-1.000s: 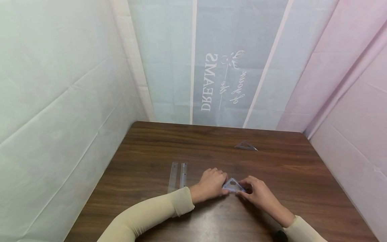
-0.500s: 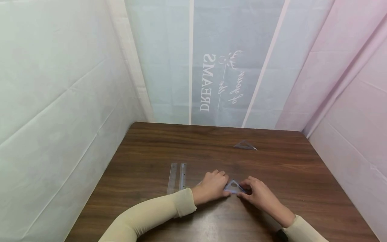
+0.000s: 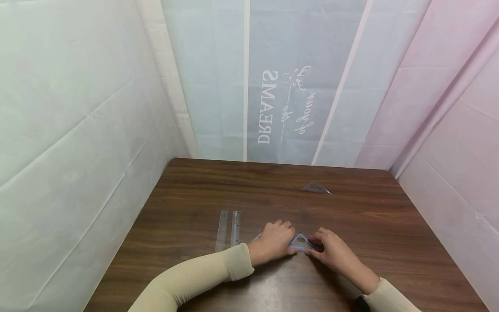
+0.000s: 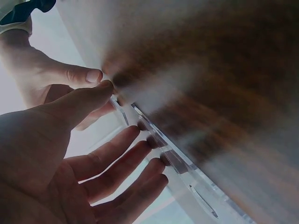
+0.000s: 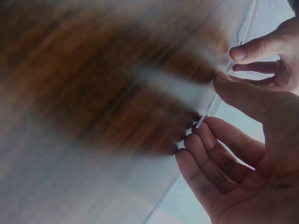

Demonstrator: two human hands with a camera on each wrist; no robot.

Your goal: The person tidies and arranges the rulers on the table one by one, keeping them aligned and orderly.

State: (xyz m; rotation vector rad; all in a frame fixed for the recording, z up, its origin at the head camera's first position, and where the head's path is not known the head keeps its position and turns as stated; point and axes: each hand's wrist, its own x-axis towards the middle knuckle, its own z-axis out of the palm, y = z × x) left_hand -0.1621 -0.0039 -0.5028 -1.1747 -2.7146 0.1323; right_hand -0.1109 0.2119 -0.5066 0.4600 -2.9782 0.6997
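A small clear set square (image 3: 302, 248) with bluish edges lies on the table between both hands, its peak pointing away from me. My left hand (image 3: 273, 239) holds its left corner between thumb and forefinger, the other fingers touching down beyond. At the right corner, my right hand (image 3: 331, 248) pinches it with thumb and curled fingers. Part of another clear plastic piece (image 3: 257, 236) shows beside the left hand, which hides the rest. In the left wrist view, a clear plastic strip (image 4: 205, 184) runs along under the left fingertips.
Two clear rulers, one plain (image 3: 221, 229) and one with a bluish strip (image 3: 235, 227), lie side by side left of the left hand, partly behind the sleeve. Another clear set square (image 3: 316, 188) lies farther back on the brown wooden table (image 3: 187, 186). Cloth hangings (image 3: 218, 86) surround the table.
The left hand and the held set square have shifted slightly right and nearer. A clear piece has come into view left of that hand. The right hand has hardly moved.
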